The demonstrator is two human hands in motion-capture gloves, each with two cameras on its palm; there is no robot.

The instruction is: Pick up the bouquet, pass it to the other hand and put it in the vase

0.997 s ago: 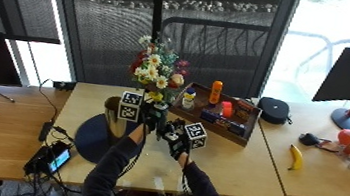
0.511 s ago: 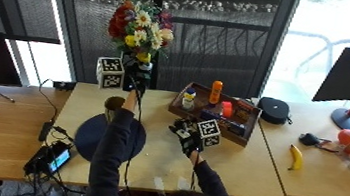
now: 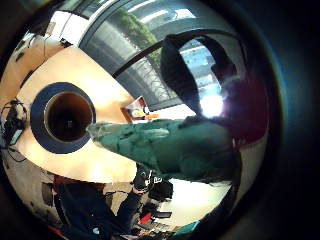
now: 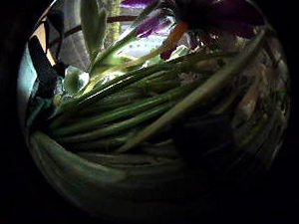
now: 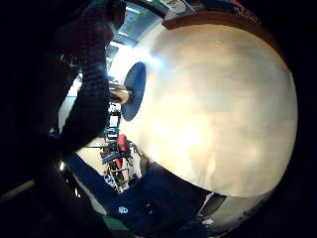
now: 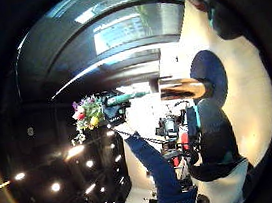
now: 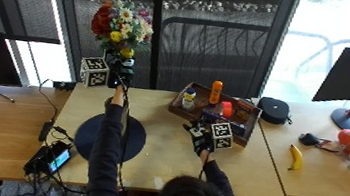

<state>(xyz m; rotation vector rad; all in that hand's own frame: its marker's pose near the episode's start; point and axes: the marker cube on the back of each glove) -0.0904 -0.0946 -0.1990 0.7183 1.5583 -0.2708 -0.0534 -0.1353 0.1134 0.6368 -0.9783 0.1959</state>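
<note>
Flowers of red, yellow, white and purple crown the bouquet (image 7: 118,23), which the left hand (image 7: 122,74) holds aloft on a raised arm, its fingers wrapped round the bundled green stems. The left thumb side palm view is filled by those stems lying close together, with a purple bloom (image 4: 185,11) beyond them. From the little finger side, the wrapped stem end (image 3: 150,142) juts out above the table, well clear of the vase (image 3: 67,116), whose round open mouth faces up from the middle of a dark blue round mat (image 7: 132,133). In the outside view the raised forearm covers the vase.

The right hand (image 7: 198,138) hovers low over the light wooden table (image 7: 167,162), beside the wooden tray (image 7: 244,111) of bottles, holding nothing; its fingers look loosely curled. Bare tabletop lies under and in front of it. The mat sits near the table's left side, with a small device and cables (image 7: 50,156) at that edge. A banana (image 7: 295,157) lies on the neighbouring table to the right.
</note>
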